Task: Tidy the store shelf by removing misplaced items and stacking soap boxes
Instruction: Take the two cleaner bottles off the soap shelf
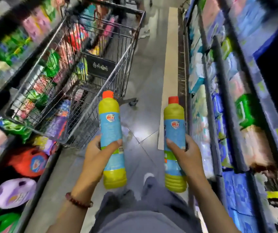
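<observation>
The left hand (pixel 95 153) grips one yellow cleaner bottle (pixel 112 142); the right hand (pixel 184 153) grips another yellow bottle (pixel 174 143), both upright above the aisle floor (pixel 145 91).

Both forearms bare, rising from bottom edge toward frame centre, roughly parallel. Left hand (pixel 97 153), lower centre: fingers curled behind tall yellow plastic bottle with blue label and red cap (pixel 112 128), thumb across label front. Dark red beaded bracelet (pixel 78 200) round left wrist. Right hand (pixel 186 155), right of centre: same grip on matching yellow red-capped bottle (pixel 174 132), thumb on label. Hands level, well apart.
</observation>
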